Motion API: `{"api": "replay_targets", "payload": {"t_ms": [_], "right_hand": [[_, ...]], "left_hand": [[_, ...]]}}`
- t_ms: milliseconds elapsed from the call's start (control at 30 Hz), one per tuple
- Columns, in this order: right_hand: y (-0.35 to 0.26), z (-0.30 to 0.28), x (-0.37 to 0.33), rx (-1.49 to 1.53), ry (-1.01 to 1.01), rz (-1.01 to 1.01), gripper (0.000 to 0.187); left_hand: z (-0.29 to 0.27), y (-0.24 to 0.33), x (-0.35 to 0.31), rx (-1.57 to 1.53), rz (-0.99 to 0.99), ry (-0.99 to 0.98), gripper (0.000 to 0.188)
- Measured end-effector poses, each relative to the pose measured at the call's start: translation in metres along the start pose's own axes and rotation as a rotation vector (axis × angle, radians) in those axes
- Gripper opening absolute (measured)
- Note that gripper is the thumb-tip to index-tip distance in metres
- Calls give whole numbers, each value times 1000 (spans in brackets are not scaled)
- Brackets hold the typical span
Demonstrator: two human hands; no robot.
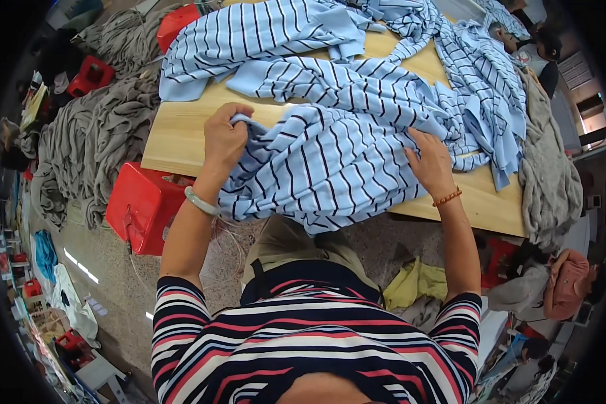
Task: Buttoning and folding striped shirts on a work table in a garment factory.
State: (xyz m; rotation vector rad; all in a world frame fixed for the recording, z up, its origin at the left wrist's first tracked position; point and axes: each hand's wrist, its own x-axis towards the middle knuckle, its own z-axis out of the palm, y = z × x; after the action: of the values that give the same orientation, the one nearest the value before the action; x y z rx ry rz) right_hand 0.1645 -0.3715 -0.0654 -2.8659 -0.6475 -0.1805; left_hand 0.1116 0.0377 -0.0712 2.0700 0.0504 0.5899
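Note:
A light blue knit garment point(330, 158) with dark stripes lies bunched at the near edge of the wooden table point(175, 138), part of it hanging over that edge. My left hand point(226, 135) is closed on a plain blue edge of it and lifts that edge a little. On the garment's right side rests my right hand point(429, 158), fingers bent against the cloth; whether they pinch it I cannot make out. Just beyond lies another striped garment point(343, 81), touching the first one.
More striped garments point(481, 87) pile up at the right and far side. Grey cloth point(549, 168) drapes off the right edge. A red plastic stool point(138, 205) stands at the left, near heaped grey fabric point(91, 141). Yellow cloth point(417, 283) lies low right; people sit nearby.

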Motion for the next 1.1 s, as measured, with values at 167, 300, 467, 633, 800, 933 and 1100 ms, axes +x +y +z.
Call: {"api": "replay_targets", "payload": {"t_ms": [167,300,467,633,800,933,1100], "right_hand": [[-68,-38,29,294,103,-379,66],[-89,-17,46,214,0,-583,67],[-66,-36,48,130,374,-496,24],[-35,-39,16,17,295,-421,42],[-29,-18,-17,313,-36,-200,50],[-45,-31,3,391,-90,-212,45],[-39,-31,56,546,-193,-65,29]], "left_hand": [[7,114,-52,-235,128,-326,33],[26,121,-114,-12,338,-572,51],[19,66,-149,-114,-313,-642,49],[31,49,-122,99,-30,-239,56],[49,22,-94,427,64,-330,40],[48,-9,-30,583,156,-340,35],[11,-39,59,438,135,-753,43]]}}
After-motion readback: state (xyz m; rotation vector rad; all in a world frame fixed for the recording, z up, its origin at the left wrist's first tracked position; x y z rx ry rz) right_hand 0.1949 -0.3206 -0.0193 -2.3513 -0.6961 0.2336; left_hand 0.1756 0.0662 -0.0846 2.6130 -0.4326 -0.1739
